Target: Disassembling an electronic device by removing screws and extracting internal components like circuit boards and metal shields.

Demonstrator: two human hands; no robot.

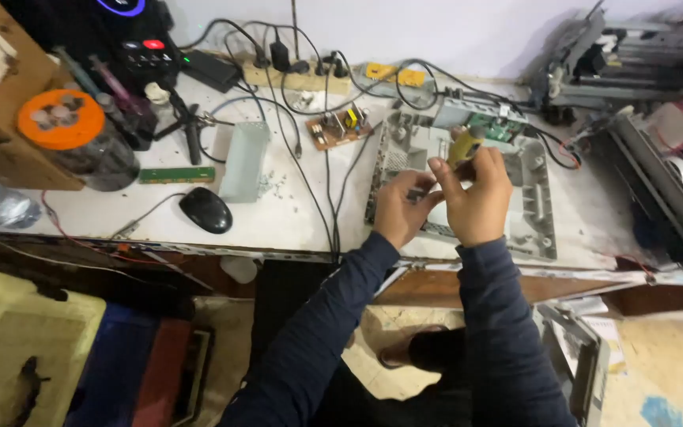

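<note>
Right hand point(480, 198) closed around yellow-handled screwdriver point(463, 147), tip on the grey plastic chassis point(543, 213). Left hand point(401, 207) pinches near the tip, at its 9 o'clock. Chassis looks stripped; circuit board point(340, 126) lies at 10 o'clock, screw work ongoing.

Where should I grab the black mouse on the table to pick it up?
Grip the black mouse across its two long sides, coming down from above. It lies flat, its rounded hump up, so fingers can likely wrap it there. Mind its cable, which trails off to the left.
</note>
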